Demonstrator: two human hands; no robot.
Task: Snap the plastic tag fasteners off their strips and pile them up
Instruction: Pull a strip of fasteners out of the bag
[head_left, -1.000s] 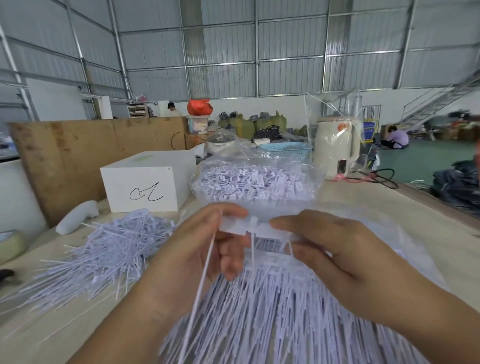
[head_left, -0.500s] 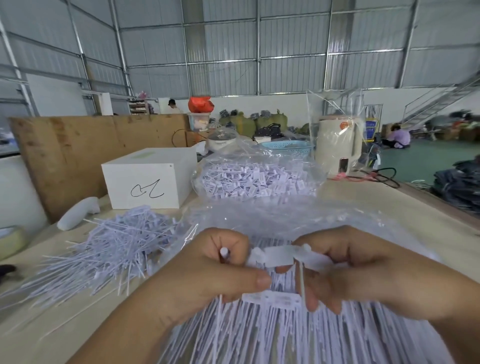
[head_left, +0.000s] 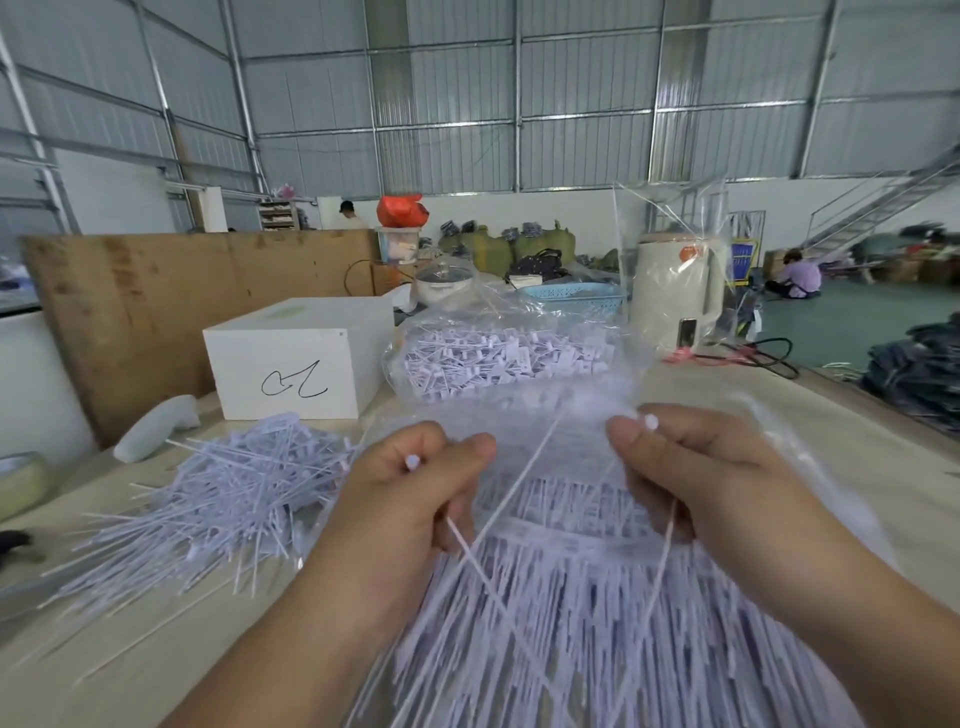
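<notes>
Each hand now holds a separated white fastener, so the step in hand looks like carrying the freed pieces over to the loose pile (head_left: 208, 499) that lies on the table (head_left: 156, 665) left of the white box's near corner. To do it well, the person would likely keep the grip near the heads so the long thin tails do not whip into the unsorted mass, and drop both pieces tails-aligned with the pile so it stays tidy. The left hand (head_left: 415, 493) is curled into a loose fist, thumb pressed over the forefinger, pinching the left fastener (head_left: 467, 545) with its small round head poking out above the knuckles and its tail trailing down toward the camera. The right hand (head_left: 691, 467) mirrors it, thumb and fingers pinching the right fastener (head_left: 667, 540), head showing at the thumb tip, tail hanging below the palm. Both hands hover apart above the heap of strips (head_left: 571, 597) still to be broken, which sits in an open clear bag (head_left: 810, 467) in front of the white box (head_left: 296, 358). Another bag of fasteners (head_left: 498, 353) rests just right of that box.
</notes>
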